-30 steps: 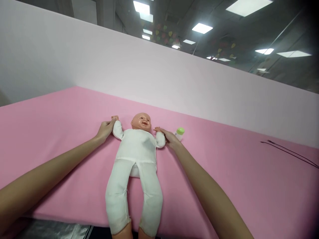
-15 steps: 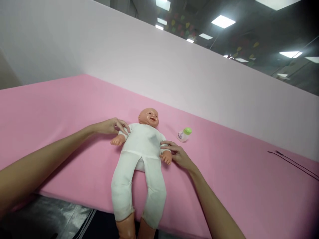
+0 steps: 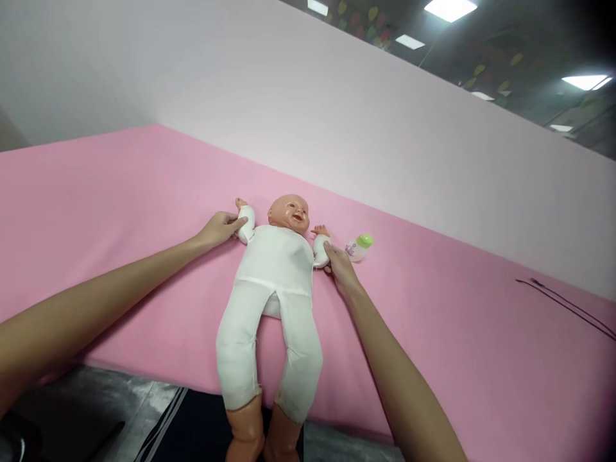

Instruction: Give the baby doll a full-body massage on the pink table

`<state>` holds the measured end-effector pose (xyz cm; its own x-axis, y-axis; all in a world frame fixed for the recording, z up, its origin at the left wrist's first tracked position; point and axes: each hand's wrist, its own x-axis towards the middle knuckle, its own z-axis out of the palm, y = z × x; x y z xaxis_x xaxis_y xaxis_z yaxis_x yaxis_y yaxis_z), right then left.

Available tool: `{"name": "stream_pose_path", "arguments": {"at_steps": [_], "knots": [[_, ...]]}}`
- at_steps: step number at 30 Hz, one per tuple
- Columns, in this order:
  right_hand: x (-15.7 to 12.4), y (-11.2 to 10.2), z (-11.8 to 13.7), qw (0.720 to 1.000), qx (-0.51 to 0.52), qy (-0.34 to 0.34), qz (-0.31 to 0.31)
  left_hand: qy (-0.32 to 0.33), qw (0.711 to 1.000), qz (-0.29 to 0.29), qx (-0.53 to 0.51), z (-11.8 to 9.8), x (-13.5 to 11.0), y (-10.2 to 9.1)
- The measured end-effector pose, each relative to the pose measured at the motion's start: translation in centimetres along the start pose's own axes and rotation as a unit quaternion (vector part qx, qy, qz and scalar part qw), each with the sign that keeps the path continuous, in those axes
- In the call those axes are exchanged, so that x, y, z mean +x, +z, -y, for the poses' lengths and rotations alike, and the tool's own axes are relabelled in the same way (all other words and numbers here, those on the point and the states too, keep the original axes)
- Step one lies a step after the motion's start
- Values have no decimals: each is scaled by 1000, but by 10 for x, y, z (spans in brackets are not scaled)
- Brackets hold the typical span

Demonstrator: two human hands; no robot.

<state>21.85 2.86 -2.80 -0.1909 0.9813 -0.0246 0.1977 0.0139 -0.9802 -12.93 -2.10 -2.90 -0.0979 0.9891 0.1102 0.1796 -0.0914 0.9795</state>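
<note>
Pink table [image 3: 120, 212] under a doll [image 3: 274, 269] lying face-up, left hand [image 3: 217, 231] and right hand [image 3: 341, 266] at its white sleeves [image 3: 246, 224], fingers [image 3: 238, 223] pressed together on the cloth. Green-capped bottle [image 3: 360, 247] near the right hand, dark cord [image 3: 568, 309] well apart on the pink, pale wall [image 3: 337, 141] behind, ceiling lights [image 3: 450, 8] overhead.

The doll's head [image 3: 287, 215] is glossy plastic, its suit [image 3: 274, 269] soft white cloth, the bottle [image 3: 359, 247] smooth plastic, the pink sheet [image 3: 144, 173] matt
</note>
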Motion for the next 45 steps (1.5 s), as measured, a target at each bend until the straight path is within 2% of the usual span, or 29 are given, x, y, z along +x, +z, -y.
{"name": "stream_pose_path", "arguments": {"at_steps": [4,7,12,13,15,18,21,26,28,31,37,43,45], "knots": [[-16,-9,4,996,44,-35,73,37,990,89,-102,-2,-3,-18],[-23,-17,5,990,57,-40,125,63,985,137,-80,1,-2,-30],[-21,-27,1,974,-12,-65,215,87,962,260,1,5,1,-38],[-21,-27,0,971,-22,-71,225,86,962,259,5,5,1,-37],[-21,-27,-2,973,-23,-76,218,77,973,218,-3,3,-1,-34],[-22,-23,-5,984,3,-67,163,60,990,126,-35,-2,-6,-24],[-19,-16,-7,992,49,-62,99,55,994,78,-60,-5,-10,-9],[-7,-3,-5,998,45,-20,34,37,998,-33,27,-3,-8,10],[-4,1,-5,999,38,-3,16,20,996,-53,73,-1,-5,12],[-5,2,-4,999,39,-6,16,0,998,-28,64,1,-3,9],[-21,-10,0,990,76,-61,105,50,992,32,-114,-2,-6,-7],[-25,-25,-3,980,27,-65,183,73,979,191,-5,-7,-7,-27],[-24,-27,-3,976,23,-74,202,85,975,207,3,-5,-6,-28]]}}
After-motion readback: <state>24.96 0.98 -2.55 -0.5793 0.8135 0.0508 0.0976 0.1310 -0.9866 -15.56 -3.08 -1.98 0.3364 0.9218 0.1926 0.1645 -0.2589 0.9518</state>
